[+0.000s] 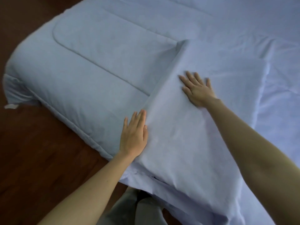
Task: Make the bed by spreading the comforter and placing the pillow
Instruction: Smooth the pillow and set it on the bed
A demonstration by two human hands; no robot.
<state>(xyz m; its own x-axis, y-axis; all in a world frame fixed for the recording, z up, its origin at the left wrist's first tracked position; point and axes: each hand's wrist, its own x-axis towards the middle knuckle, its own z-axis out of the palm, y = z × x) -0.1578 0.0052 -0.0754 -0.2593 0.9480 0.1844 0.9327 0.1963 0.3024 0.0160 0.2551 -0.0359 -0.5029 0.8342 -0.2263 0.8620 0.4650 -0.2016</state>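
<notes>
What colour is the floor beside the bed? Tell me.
The floor is dark reddish-brown, with a wood look; it shows best at the left of the head view.

Dark reddish-brown wooden floor (29, 159) along the left and near sides. Standing on it, a bed (285, 127) covered by a wrinkled pale blue sheet (235, 18), reaching far and right. Lying on the bed's left part, a pale blue quilted comforter (90, 65), bulging over the left edge. At near centre, a pale blue fabric-cased pillow (186, 143), left border resting on the comforter.
</notes>
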